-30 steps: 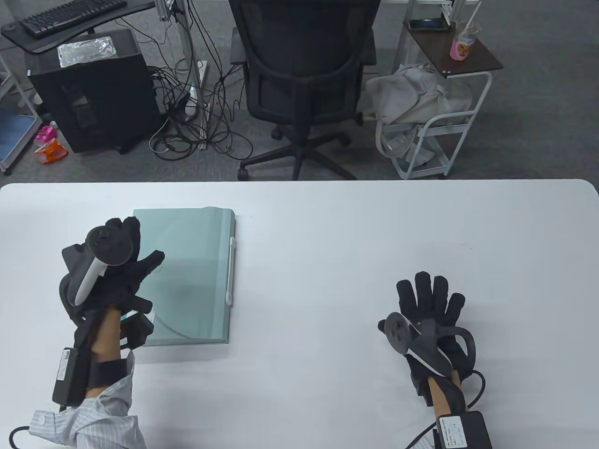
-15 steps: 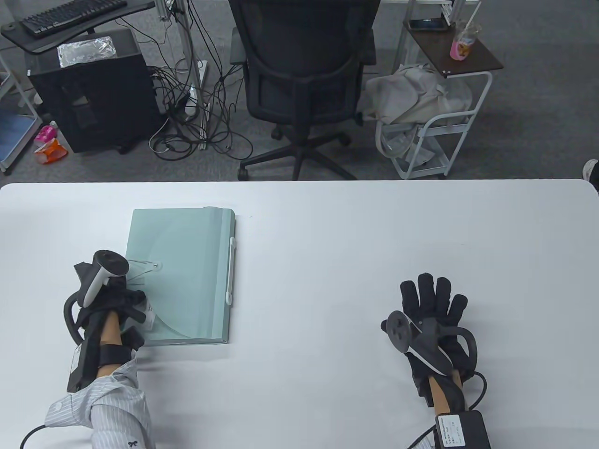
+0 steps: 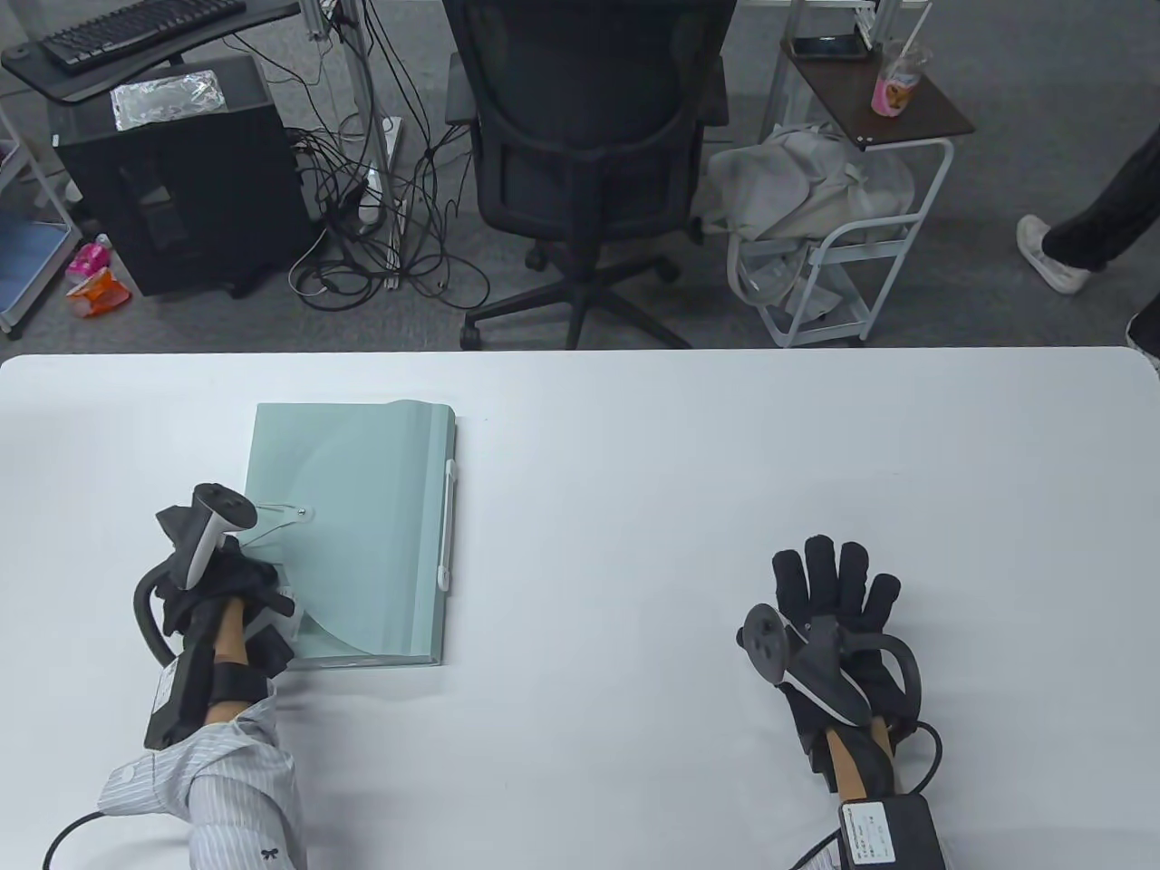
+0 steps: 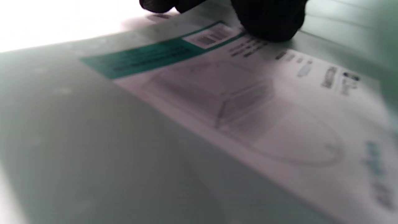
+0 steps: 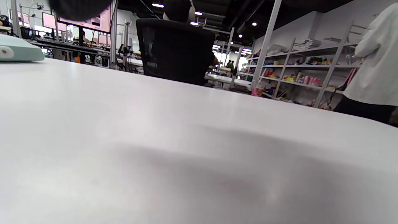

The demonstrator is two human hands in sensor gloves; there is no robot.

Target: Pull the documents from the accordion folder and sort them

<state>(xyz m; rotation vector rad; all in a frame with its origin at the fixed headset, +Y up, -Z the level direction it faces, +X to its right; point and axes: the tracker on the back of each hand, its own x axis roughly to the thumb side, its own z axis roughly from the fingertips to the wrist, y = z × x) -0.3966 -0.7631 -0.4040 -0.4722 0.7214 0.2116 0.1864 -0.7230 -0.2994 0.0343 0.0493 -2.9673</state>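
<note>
A pale green accordion folder lies flat and closed on the left of the white table. A thin elastic cord runs from its left edge to a button on the flap. My left hand has its fingers curled on the folder's near-left corner. In the left wrist view its fingertips press on the folder's printed label. My right hand lies flat on the table at the right, fingers spread and empty. The folder's edge shows far left in the right wrist view. No documents are visible.
An office chair stands behind the table's far edge, with a small white cart to its right. A person walks past on the floor at the far right, also in the right wrist view.
My left hand has drawn back from over the folder's left half to its near-left corner and curled its fingers, uncovering the cord and button. My right hand has hardly moved. A person has walked into view.
</note>
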